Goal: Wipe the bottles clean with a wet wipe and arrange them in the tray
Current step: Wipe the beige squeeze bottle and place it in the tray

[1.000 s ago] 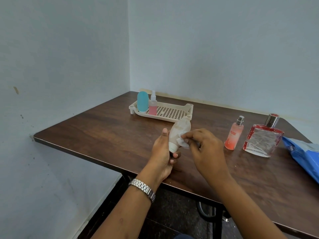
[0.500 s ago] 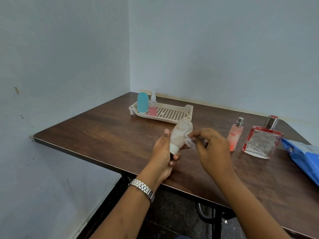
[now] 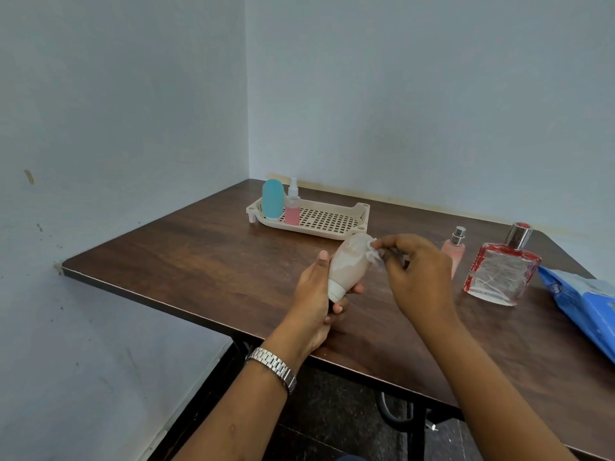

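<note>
My left hand point(image 3: 312, 297) grips a cream squeeze bottle point(image 3: 347, 262) by its white cap end, bottom tilted up and away. My right hand point(image 3: 417, 277) pinches a small white wet wipe point(image 3: 373, 250) against the bottle's upper right side. A beige perforated tray point(image 3: 321, 221) lies beyond at the back, with a blue bottle point(image 3: 273, 199) and a small pink spray bottle point(image 3: 293, 206) standing at its left end. A slim pink spray bottle point(image 3: 455, 249) and a square red-edged glass bottle point(image 3: 502, 269) stand on the table to the right.
A blue wet-wipe pack point(image 3: 585, 302) lies at the right edge of the dark wooden table point(image 3: 199, 257). Walls close in on the left and behind. The table's near edge runs just under my wrists.
My right hand has slid the wipe from the bottle's lower middle up toward its top end. My left hand keeps its hold on the cap end.
</note>
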`<state>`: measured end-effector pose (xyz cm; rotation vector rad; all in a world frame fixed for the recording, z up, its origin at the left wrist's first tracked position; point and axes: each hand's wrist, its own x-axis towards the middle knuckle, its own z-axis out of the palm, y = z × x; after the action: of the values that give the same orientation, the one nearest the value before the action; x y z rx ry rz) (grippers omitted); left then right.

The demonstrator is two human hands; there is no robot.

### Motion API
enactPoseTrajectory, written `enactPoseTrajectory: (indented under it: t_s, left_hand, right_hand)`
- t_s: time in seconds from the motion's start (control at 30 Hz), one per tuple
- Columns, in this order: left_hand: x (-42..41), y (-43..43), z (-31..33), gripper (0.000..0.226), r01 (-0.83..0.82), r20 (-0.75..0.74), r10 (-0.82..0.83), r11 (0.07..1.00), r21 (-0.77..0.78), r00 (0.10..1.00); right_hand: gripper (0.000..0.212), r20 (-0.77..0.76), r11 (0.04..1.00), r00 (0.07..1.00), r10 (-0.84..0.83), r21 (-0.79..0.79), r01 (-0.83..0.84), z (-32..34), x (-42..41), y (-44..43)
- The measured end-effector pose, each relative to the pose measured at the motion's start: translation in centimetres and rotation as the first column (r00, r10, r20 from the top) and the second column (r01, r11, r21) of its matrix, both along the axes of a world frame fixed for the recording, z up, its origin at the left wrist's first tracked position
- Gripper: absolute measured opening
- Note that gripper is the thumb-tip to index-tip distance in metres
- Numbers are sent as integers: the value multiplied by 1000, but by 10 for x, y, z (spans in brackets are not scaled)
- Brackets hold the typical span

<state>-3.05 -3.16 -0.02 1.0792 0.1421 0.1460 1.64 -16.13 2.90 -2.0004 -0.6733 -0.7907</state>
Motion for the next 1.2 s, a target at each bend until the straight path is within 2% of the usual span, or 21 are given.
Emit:
enactPoseTrajectory:
  t_s: [0.1, 0.23, 0.37, 0.5, 0.73, 0.93, 1.1, 1.2]
  left_hand:
    - [-1, 0, 0, 41, -4, -3, 3, 1000, -10, 1000]
    - [-1, 2, 0, 45, 5, 10, -5, 999, -35, 1000]
    - [0, 1, 1, 46, 18, 6, -18, 999, -29, 1000]
    - [-1, -1, 1, 44, 9, 26, -10, 999, 34, 1000]
    - [-3, -5, 2, 47, -26, 67, 17, 992, 121, 998]
    - [-5, -8, 2, 43, -25, 86, 7, 978, 208, 996]
    - [-7, -12, 1, 48, -84, 136, 53, 968, 235, 989]
    - [-6, -13, 1, 52, -104, 128, 77, 970, 221, 989]
  right_hand:
    - [20, 2, 1000, 1000, -7, -29, 7, 10, 4, 5]
    - [20, 109, 990, 994, 14, -140, 2, 1, -9, 3]
    - [18, 80, 987, 997, 14, -161, -1, 1, -9, -3]
    - [18, 13, 992, 1000, -13, -124, 14, 20, 5, 2]
    - [24, 105, 956, 994, -16, -289, 46, 10, -2, 3]
    - [28, 2, 964, 999, -47, -262, 46, 26, 12, 1]
    - [22, 105, 919, 994, -17, -389, 57, 21, -1, 11]
    - [29, 114, 899, 993, 28, -438, 25, 11, -12, 8]
